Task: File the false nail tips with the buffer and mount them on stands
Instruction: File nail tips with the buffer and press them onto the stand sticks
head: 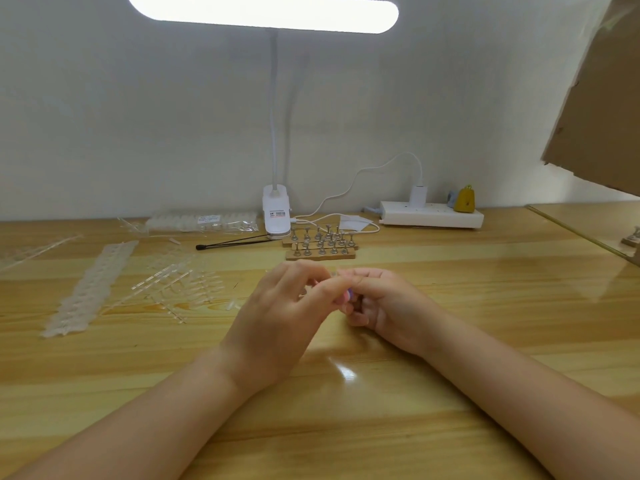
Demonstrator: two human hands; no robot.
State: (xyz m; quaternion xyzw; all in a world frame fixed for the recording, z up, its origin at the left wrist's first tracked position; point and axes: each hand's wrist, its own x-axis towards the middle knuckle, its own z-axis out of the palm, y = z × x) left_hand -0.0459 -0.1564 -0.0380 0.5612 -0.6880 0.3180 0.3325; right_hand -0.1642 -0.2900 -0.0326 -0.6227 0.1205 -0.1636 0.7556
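My left hand [280, 317] and my right hand [384, 303] meet fingertip to fingertip over the middle of the wooden table [450, 393]. A small pink and purple buffer [348, 296] shows between them, gripped in my right hand's curled fingers. My left hand's thumb and fingers pinch something tiny against it, most likely a clear nail tip, mostly hidden. Behind the hands stand wooden strips with several small metal stands [320, 243]. Strips of clear nail tips [93, 285] and loose tip sprues [176, 284] lie to the left.
A clip lamp [276, 211] stands at the back, its cable running to a white power strip [431, 213]. A black brush [228, 243] and a bag of tips [204, 221] lie near it. Cardboard [602, 98] hangs at the upper right.
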